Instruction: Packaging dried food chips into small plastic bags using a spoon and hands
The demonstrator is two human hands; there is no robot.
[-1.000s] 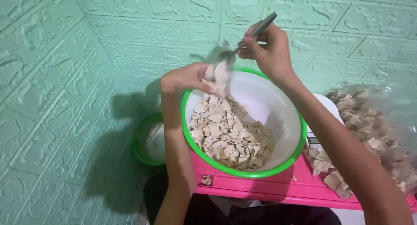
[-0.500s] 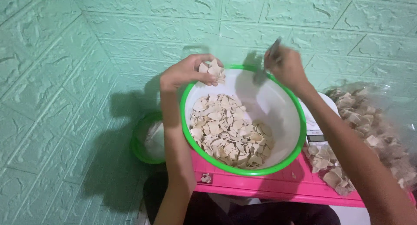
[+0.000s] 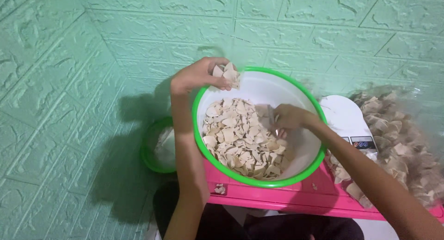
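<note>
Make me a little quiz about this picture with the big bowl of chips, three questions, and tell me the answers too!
1. True or false: the left hand holds a few pale chips above the rim of the white bowl.
2. Where is the right hand? A) on the kitchen scale B) down inside the bowl among the chips C) in the clear bag
3. Fill in: the bowl sits on a ____ coloured table.

Key: 1 true; 2 B; 3 pink. The white kitchen scale and the clear bag of chips lie right of the bowl.
</note>
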